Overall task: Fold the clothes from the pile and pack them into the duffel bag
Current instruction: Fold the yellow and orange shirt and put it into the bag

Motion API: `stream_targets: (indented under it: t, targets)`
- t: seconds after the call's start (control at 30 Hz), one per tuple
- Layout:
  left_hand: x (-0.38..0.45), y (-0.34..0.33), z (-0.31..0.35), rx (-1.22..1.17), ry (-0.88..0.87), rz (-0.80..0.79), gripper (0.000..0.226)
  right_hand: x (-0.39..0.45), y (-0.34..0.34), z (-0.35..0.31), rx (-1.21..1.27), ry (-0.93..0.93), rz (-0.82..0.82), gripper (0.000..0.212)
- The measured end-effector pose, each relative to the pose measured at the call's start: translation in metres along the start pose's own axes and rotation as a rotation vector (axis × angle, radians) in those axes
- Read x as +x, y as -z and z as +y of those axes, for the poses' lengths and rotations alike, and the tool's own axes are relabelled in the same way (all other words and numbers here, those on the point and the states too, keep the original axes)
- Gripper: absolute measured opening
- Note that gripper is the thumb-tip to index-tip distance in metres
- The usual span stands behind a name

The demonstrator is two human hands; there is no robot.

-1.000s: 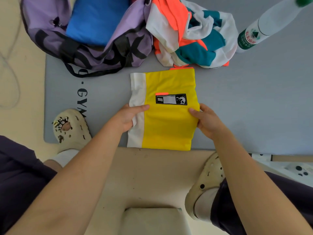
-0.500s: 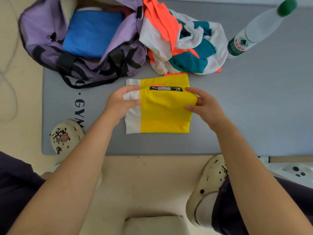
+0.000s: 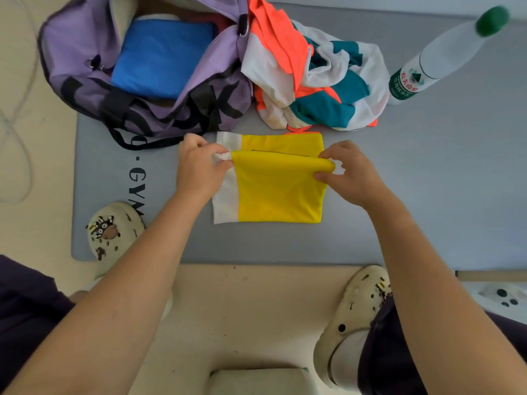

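Note:
A yellow garment with a white side band [image 3: 278,192] lies on the grey mat [image 3: 427,195], its near half doubled over the far half. My left hand [image 3: 199,169] pinches the folded edge at its white end. My right hand [image 3: 350,172] pinches the same edge at its yellow end. Behind it, the purple duffel bag [image 3: 85,67] stands unzipped with a folded blue garment [image 3: 162,58] inside. To the right of the bag is a crumpled pile of orange, white and teal clothes [image 3: 313,81].
A plastic water bottle with a green cap [image 3: 445,55] stands at the back right of the mat. My two cream clogs [image 3: 114,229] [image 3: 353,309] rest at the mat's near edge. Beige floor surrounds the mat; a pale box [image 3: 256,380] sits at the bottom.
Both hands lifted the garment's near edge and carried it away from me over the far half. The black label is now almost covered by the fold.

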State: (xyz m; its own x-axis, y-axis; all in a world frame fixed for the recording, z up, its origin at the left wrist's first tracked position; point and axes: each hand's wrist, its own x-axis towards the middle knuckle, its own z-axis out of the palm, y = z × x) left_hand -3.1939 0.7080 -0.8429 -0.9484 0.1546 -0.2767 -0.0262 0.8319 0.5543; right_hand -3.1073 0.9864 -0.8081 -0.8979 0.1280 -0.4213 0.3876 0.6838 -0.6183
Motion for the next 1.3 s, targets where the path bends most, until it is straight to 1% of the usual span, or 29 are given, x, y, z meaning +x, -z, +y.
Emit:
stream_targets:
  t: [0.03,0.07,0.1,0.17,0.2,0.23,0.27,0.3,0.37,0.4,0.47,0.5,0.53,0.57,0.6,0.67,0.77,0.83,0.93,0.97,1.03,1.1,1.17,1.23,1.3]
  targets:
    - [0.000,0.006,-0.001,0.031,-0.047,-0.016,0.020,0.000,0.004,-0.001,0.070,-0.021,-0.047,0.032]
    - [0.001,0.014,-0.001,0.035,-0.099,-0.065,0.020,-0.001,0.008,-0.003,0.150,-0.047,-0.103,0.029]
    - [0.002,0.023,0.000,0.005,-0.131,-0.158,0.020,-0.001,0.012,-0.004,0.246,-0.073,-0.162,0.026]
    - [0.006,0.042,0.007,-0.087,-0.091,-0.454,0.023,-0.004,0.020,-0.004,0.454,-0.123,-0.277,0.021]
    - [0.008,0.052,0.013,-0.123,-0.041,-0.612,0.024,-0.005,0.023,-0.003,0.541,-0.148,-0.329,0.021]
    - [0.010,0.060,0.018,-0.174,-0.007,-0.733,0.026,-0.007,0.025,-0.001,0.616,-0.175,-0.377,0.024]
    - [0.011,0.066,0.021,-0.255,0.008,-0.809,0.027,-0.008,0.025,0.002,0.682,-0.203,-0.415,0.027]
    - [0.012,0.070,0.022,-0.366,0.018,-0.847,0.028,-0.009,0.025,0.005,0.739,-0.229,-0.437,0.030]
    - [0.015,0.069,0.018,-0.578,0.061,-0.841,0.029,-0.008,0.022,0.011,0.831,-0.277,-0.443,0.034]
    - [0.017,0.063,0.015,-0.634,0.093,-0.797,0.026,-0.006,0.020,0.014,0.856,-0.304,-0.430,0.035]
    - [0.020,0.040,0.007,-0.660,0.208,-0.612,0.018,0.001,0.010,0.018,0.806,-0.371,-0.353,0.035]
    - [0.020,0.026,0.001,-0.661,0.296,-0.513,0.019,0.005,0.003,0.019,0.739,-0.411,-0.287,0.034]
    - [0.019,0.011,-0.005,-0.658,0.382,-0.452,0.021,0.009,-0.006,0.020,0.676,-0.450,-0.216,0.033]
    - [0.014,-0.001,-0.011,-0.644,0.450,-0.444,0.022,0.012,-0.015,0.021,0.636,-0.483,-0.159,0.034]
    - [0.009,-0.012,-0.016,-0.616,0.499,-0.469,0.023,0.013,-0.023,0.023,0.615,-0.504,-0.126,0.037]
    - [0.000,-0.026,-0.025,-0.561,0.561,-0.504,0.026,0.013,-0.036,0.028,0.568,-0.522,-0.101,0.042]
    - [-0.004,-0.032,-0.029,-0.524,0.574,-0.541,0.040,0.006,-0.045,0.034,0.544,-0.536,-0.102,0.037]
    - [-0.007,-0.035,-0.031,-0.499,0.572,-0.567,0.049,-0.001,-0.051,0.036,0.532,-0.562,-0.137,0.036]
    - [-0.014,-0.035,-0.029,-0.529,0.609,-0.543,0.052,-0.012,-0.061,0.036,0.486,-0.631,-0.232,0.041]
    - [-0.017,-0.034,-0.029,-0.559,0.615,-0.550,0.050,-0.017,-0.065,0.036,0.530,-0.641,-0.236,0.041]
    - [-0.022,-0.032,-0.028,-0.731,0.639,-0.581,0.039,-0.023,-0.070,0.033,0.761,-0.639,-0.182,0.036]
    - [-0.025,-0.028,-0.023,-0.934,0.665,-0.622,0.031,-0.026,-0.070,0.023,0.982,-0.616,-0.091,0.030]
    - [-0.022,-0.017,-0.014,-0.996,0.665,-0.619,0.029,-0.022,-0.063,0.011,0.971,-0.579,-0.019,0.031]
    - [-0.011,0.005,-0.001,-0.994,0.617,-0.576,0.030,-0.016,-0.045,-0.009,0.897,-0.547,0.001,0.043]
    - [0.009,0.044,0.014,-0.957,0.527,-0.536,0.038,-0.009,-0.021,-0.034,0.916,-0.484,-0.009,0.054]
